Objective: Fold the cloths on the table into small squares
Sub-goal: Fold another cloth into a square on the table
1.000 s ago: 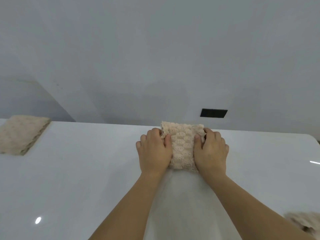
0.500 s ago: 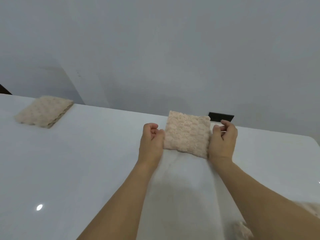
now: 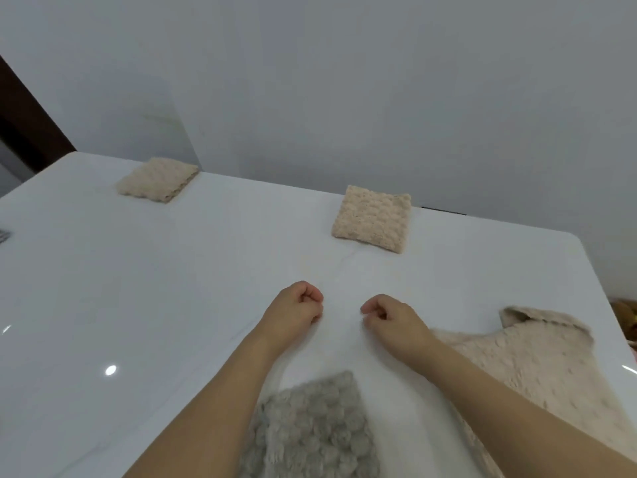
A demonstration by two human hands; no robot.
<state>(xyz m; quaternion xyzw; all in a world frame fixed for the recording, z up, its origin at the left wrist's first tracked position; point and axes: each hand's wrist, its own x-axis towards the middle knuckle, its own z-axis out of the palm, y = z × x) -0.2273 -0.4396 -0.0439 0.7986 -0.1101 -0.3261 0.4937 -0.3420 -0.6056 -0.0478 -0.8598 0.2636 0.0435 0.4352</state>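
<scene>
A cream cloth folded into a small square (image 3: pixel 374 219) lies at the far side of the white table (image 3: pixel 144 288), near the wall. A second folded cream square (image 3: pixel 157 180) lies at the far left. My left hand (image 3: pixel 294 310) and my right hand (image 3: pixel 391 317) hover over the table's middle, fingers curled shut and holding nothing, well short of the folded square. An unfolded cream cloth (image 3: pixel 537 374) is spread at the right, partly under my right forearm. A grey bobbled cloth (image 3: pixel 313 432) lies near the front edge between my forearms.
A grey wall (image 3: pixel 344 81) stands right behind the table. A dark slot (image 3: pixel 444 211) shows at the table's back edge. A dark door frame (image 3: pixel 27 122) is at the far left. The table's rounded corner (image 3: pixel 572 243) is at the right.
Both hands let go of the folded cream square and drew back toward me. The view tilted down, so the grey cloth and the unfolded cream cloth came into sight.
</scene>
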